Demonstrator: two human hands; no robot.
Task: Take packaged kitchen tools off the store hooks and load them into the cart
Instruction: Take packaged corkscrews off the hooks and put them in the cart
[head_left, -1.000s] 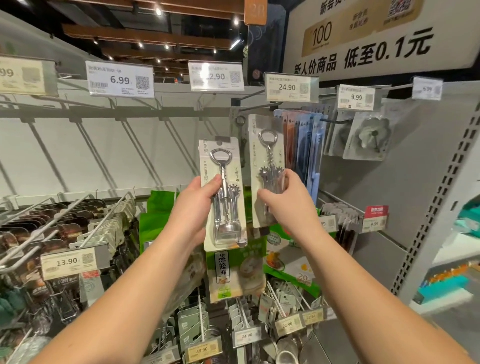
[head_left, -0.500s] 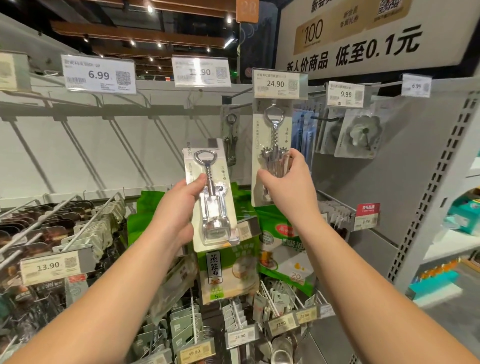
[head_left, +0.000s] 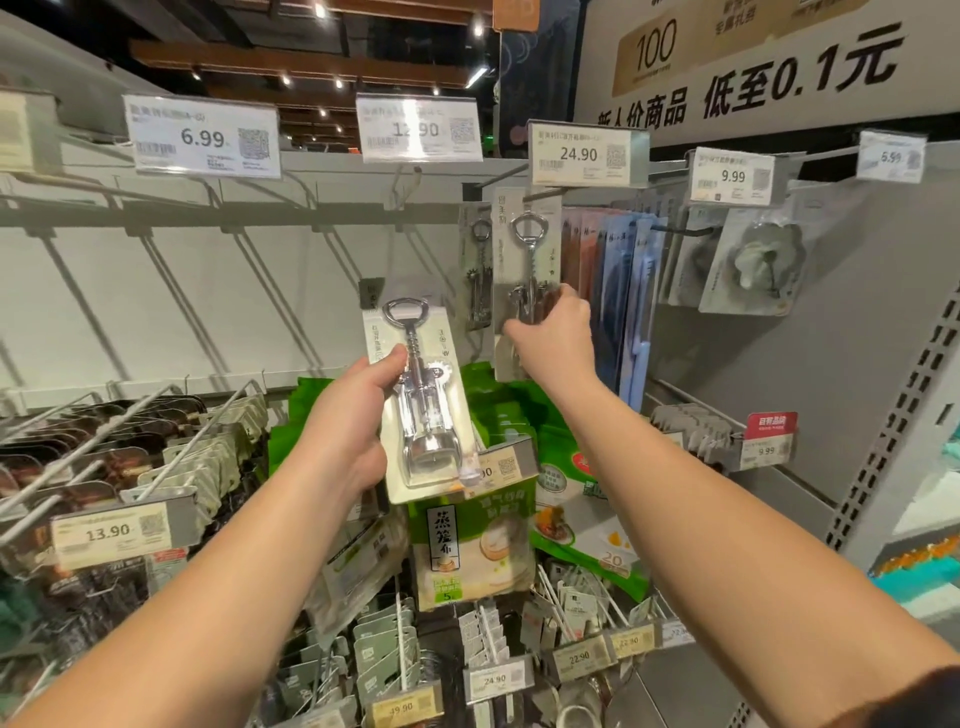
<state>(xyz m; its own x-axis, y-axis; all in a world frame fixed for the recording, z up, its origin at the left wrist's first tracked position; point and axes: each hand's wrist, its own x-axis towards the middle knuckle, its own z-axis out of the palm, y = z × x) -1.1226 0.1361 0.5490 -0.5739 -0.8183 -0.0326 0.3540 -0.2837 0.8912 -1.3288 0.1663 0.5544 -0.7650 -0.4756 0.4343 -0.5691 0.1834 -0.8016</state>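
Left hand (head_left: 343, 431) is gripping one carded corkscrew (head_left: 421, 400) by its left edge, thumb across the front, pkg upright and already free of the rack, hanging in front of the green bags (head_left: 493, 415). Right hand (head_left: 553, 338) is reaching up w/ fingers curled round the lower middle of a second carded corkscrew (head_left: 527, 270), which is hanging right under the 24.90 tag (head_left: 587, 153). Here's what matters: that card's long axis is running straight up-down, its top sitting at the hook (head_left: 543, 193), well above the fingers, and the hook is pointing out toward the shopper. So I'm guessing the pull has to go outward along the hook, not down (yank down and the card hole probably tears). A third corkscrew pkg (head_left: 480, 275) is hanging just left, behind. Cart isn't showing anywhere in view, so both pkgs are yet to be loaded.
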